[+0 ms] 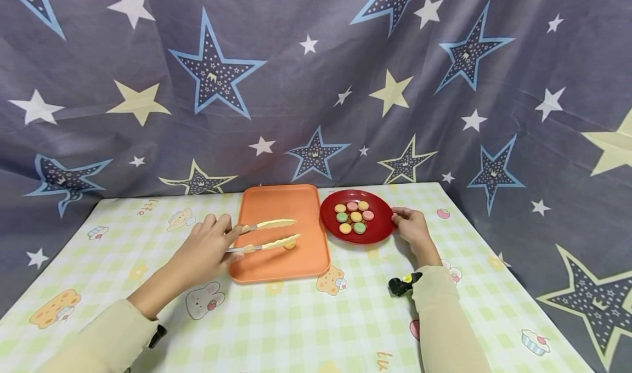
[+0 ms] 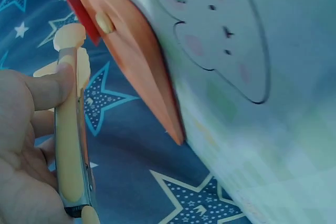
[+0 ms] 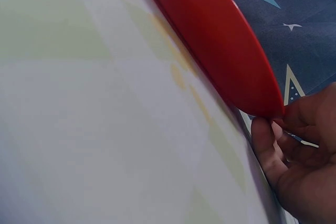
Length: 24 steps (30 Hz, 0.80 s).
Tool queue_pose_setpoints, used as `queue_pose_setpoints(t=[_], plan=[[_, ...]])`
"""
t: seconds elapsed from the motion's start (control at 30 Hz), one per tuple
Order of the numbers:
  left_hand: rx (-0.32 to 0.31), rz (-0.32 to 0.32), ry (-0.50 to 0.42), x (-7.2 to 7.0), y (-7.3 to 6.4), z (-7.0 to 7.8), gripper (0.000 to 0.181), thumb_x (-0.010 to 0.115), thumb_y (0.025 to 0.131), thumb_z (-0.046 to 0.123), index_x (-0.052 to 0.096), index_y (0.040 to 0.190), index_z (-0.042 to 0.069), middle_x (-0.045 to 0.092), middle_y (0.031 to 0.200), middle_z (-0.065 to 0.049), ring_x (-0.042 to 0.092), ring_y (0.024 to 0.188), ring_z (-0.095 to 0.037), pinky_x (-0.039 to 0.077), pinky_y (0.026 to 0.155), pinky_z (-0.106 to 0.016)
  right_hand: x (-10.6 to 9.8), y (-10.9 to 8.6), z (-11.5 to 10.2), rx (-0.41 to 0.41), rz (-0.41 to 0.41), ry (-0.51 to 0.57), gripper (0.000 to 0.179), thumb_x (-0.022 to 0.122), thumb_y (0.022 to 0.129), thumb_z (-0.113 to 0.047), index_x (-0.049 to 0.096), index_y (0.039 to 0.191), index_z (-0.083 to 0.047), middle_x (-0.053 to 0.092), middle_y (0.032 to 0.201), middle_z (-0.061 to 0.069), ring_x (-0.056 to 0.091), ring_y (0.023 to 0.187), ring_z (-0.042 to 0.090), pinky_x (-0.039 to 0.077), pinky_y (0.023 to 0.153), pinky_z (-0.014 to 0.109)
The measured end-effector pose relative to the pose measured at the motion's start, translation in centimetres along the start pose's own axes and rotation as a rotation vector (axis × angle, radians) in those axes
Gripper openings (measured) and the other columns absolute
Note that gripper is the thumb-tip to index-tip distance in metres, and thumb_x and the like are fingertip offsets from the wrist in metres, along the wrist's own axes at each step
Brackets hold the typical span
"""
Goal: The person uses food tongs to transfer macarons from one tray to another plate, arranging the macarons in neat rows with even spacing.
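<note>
My left hand grips a pair of tongs with cream-coloured tips, and the two arms of the tongs stand apart. Under the tip of the nearer arm, a yellow macaron lies on an orange tray. The left wrist view shows the thumb laid along the tongs' handle, with the macaron beyond on the tray. With thumb and fingers, my right hand pinches the right rim of a red plate. Several yellow, pink and green macarons sit on that plate.
A checked tablecloth with cartoon prints covers the table. The plate stands against the tray's right side. Behind the table hangs a dark curtain with stars. Black straps show at both wrists.
</note>
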<state>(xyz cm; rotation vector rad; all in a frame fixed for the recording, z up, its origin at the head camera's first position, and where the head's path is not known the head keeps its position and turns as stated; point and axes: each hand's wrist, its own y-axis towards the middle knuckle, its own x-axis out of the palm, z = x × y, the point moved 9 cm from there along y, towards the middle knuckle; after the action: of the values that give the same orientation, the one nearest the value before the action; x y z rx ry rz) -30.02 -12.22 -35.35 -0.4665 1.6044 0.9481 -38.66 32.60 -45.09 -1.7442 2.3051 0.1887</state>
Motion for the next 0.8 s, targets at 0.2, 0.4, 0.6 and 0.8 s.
queue_pose_setpoints(t=[0.2, 0.4, 0.6, 0.8], plan=[[0.003, -0.011, -0.005, 0.4, -0.9, -0.3, 0.052, 0.084, 0.086, 0.027, 0.069, 0.13, 0.003, 0.039, 0.095, 0.0, 0.029, 0.083, -0.023, 0.023, 0.068, -0.036, 0.0, -0.1, -0.1, -0.015, -0.005, 0.012, 0.033, 0.049, 0.105, -0.003, 0.058, 0.133, 0.011, 0.061, 0.12, 0.025, 0.061, 0.082, 0.013, 0.054, 0.067, 0.02], [0.009, -0.034, -0.002, 1.0, -1.3, -0.4, 0.054, 0.085, 0.085, 0.026, 0.068, 0.13, 0.002, 0.04, 0.095, 0.001, 0.03, 0.083, -0.022, 0.024, 0.068, -0.035, 0.0, 0.1, 0.0, -0.023, -0.008, 0.028, 0.033, 0.05, 0.105, -0.003, 0.058, 0.134, 0.012, 0.062, 0.118, 0.024, 0.061, 0.077, 0.009, 0.054, 0.066, 0.02], [0.009, -0.045, -0.015, 1.3, -1.4, -0.4, 0.055, 0.085, 0.085, 0.026, 0.068, 0.131, 0.002, 0.04, 0.095, 0.001, 0.029, 0.082, -0.022, 0.023, 0.068, -0.035, 0.0, 0.1, 0.0, -0.015, -0.004, 0.016, 0.033, 0.049, 0.106, -0.004, 0.058, 0.134, 0.01, 0.061, 0.119, 0.024, 0.061, 0.079, 0.01, 0.054, 0.067, 0.02], [0.017, -0.061, -0.007, 1.4, -1.5, -0.3, 0.053, 0.086, 0.084, 0.025, 0.069, 0.129, 0.004, 0.04, 0.095, 0.001, 0.029, 0.082, -0.021, 0.023, 0.067, -0.035, 0.1, 0.2, 0.1, -0.006, -0.005, 0.011, 0.033, 0.049, 0.106, -0.005, 0.058, 0.134, 0.01, 0.061, 0.119, 0.024, 0.061, 0.081, 0.012, 0.055, 0.067, 0.021]])
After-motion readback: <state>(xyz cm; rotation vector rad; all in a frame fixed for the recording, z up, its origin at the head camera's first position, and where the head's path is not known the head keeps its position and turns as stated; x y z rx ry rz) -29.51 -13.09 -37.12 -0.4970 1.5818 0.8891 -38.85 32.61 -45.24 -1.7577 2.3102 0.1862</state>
